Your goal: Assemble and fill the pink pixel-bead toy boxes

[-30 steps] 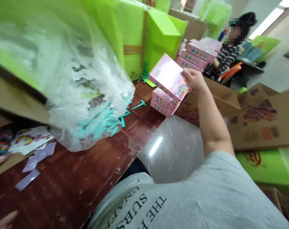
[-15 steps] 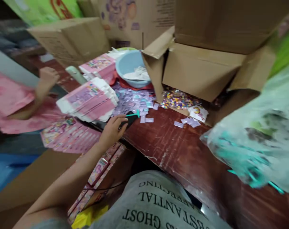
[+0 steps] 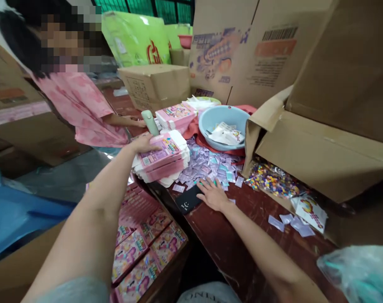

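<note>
Presently catalogued: left hand [image 3: 144, 144] laid flat, fingers spread, on a stack of flat pink cartons [image 3: 161, 162] at the table [image 3: 229, 244] edge; right hand [image 3: 212, 194] spread open on scattered lilac packets [image 3: 204, 162], beside a black phone [image 3: 188, 200]. Blue basin [image 3: 224, 126] — paper sachets are held inside. Tipped cardboard box [image 3: 320, 151] — coloured sweets [image 3: 270, 180] are spilled beneath. Lower crate [image 3: 144, 248] — pink boxes are packed flat.
</note>
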Motion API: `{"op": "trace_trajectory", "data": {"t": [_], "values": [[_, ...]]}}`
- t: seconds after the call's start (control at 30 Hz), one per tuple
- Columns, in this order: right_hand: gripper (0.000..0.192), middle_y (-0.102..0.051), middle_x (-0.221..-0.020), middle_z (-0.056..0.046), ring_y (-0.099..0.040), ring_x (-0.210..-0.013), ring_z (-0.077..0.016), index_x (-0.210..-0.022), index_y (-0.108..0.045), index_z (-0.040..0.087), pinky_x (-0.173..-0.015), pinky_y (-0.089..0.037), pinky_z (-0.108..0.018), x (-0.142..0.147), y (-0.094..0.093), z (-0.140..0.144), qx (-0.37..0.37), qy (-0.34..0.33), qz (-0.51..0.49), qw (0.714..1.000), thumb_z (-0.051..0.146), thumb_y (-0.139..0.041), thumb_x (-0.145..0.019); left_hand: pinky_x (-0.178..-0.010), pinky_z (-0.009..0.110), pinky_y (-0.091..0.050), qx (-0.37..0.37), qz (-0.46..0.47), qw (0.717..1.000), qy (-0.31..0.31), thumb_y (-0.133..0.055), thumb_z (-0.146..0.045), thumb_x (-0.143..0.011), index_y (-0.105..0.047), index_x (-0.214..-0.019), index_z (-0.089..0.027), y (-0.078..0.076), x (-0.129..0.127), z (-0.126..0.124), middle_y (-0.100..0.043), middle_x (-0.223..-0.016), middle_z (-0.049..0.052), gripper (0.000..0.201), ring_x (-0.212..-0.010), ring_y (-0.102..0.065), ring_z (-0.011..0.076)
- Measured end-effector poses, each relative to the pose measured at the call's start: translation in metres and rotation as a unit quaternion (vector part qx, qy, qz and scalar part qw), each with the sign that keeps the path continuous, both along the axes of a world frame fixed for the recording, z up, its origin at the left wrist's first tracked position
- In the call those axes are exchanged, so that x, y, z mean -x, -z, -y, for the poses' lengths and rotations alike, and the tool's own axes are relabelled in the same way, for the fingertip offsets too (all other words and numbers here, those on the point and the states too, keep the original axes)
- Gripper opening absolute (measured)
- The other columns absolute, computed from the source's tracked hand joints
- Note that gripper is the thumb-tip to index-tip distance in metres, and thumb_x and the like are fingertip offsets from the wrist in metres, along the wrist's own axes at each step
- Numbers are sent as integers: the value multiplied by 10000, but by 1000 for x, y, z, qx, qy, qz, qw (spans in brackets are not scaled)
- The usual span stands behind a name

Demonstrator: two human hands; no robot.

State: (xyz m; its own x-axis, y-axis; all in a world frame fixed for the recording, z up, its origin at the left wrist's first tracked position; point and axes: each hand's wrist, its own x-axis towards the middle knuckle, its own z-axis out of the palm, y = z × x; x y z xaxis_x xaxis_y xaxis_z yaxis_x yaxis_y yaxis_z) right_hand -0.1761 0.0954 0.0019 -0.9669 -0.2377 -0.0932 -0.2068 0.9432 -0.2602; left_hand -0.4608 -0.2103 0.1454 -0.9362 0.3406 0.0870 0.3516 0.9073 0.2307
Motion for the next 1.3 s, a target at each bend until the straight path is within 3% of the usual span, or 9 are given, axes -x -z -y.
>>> {"op": "trace_trajectory", "data": {"t": [0.23,0.6,0.7,0.83,0.9,0.97,1.1,1.2,1.3], "values": [[654,-228,-1900,-215,-243,-1783,-426,-1735,-509,140,-1417,-145,-765,25,6,-37,-52,147,-66,986,497,-465,-1189,-1172,436,-446,27,-49,998,-19,-674,-745,-1013,-536,-1568,-110,28,-19,7,-642,-1569,268,855,-1429,-601,392],[575,-369,-1857,-213,-397,-1705,-424,-1651,-611,209,-1396,-177,-798,-12,-19,-14,1,102,-108,989,502,-440,-1187,-1113,410,-443,47,-57,996,-45,-596,-574,-1112,-490,-1576,-62,27,-36,-7,-643,-1550,275,699,-1362,-610,363],[550,-415,-1831,-221,-444,-1673,-431,-1611,-645,203,-1384,-204,-816,-43,-15,-24,6,110,-140,984,489,-445,-1185,-1158,473,-426,39,-88,993,-71,-571,-552,-1115,-472,-1597,-30,13,-45,-11,-623,-1539,311,717,-1414,-570,425],[445,-586,-1696,-209,-579,-1569,-403,-1513,-692,236,-1353,-339,-794,-98,-35,-43,48,97,-249,962,461,-513,-1174,-1170,565,-442,-38,-166,977,-129,-432,-532,-1164,-407,-1669,-51,-36,-72,-16,-564,-1603,310,698,-1450,-551,471],[381,-670,-1592,-175,-648,-1500,-351,-1512,-665,273,-1325,-460,-706,-122,-61,-44,99,63,-328,937,381,-577,-1158,-1153,547,-481,-138,-219,961,-98,-412,-493,-1182,-545,-1592,-154,-58,-110,-25,-637,-1561,217,549,-1401,-610,414],[457,-681,-1569,-149,-657,-1495,-313,-1585,-590,311,-1286,-543,-615,-135,-93,-36,137,28,-396,907,276,-627,-1130,-1138,494,-516,-244,-258,935,0,-484,-442,-1171,-672,-1449,-213,-62,-167,-43,-722,-1446,141,407,-1339,-658,343],[570,-617,-1636,-192,-594,-1558,-366,-1676,-504,286,-1262,-552,-640,-133,-137,-15,108,73,-458,879,299,-648,-1124,-905,368,-610,-393,-138,886,205,-586,-366,-1136,-780,-1248,-247,-9,-293,-98,-774,-1055,69,254,-973,-735,228],[432,-756,-1303,-176,-740,-1221,-350,-1476,-674,233,-1087,-644,-596,-136,-139,-13,128,145,-424,884,461,-677,-1110,-824,359,-621,-486,-91,856,153,-542,-425,-1167,-773,-1386,-280,43,-351,-124,-733,-999,78,349,-884,-731,221],[363,-727,-987,-46,-726,-850,-222,-1329,-697,261,-803,-679,-400,-159,-134,-20,278,152,-328,890,511,-734,-1069,-931,398,-644,-497,-67,850,162,-619,-595,-1116,-778,-1411,-261,66,-379,-127,-773,-1148,129,473,-1055,-773,276]]}}
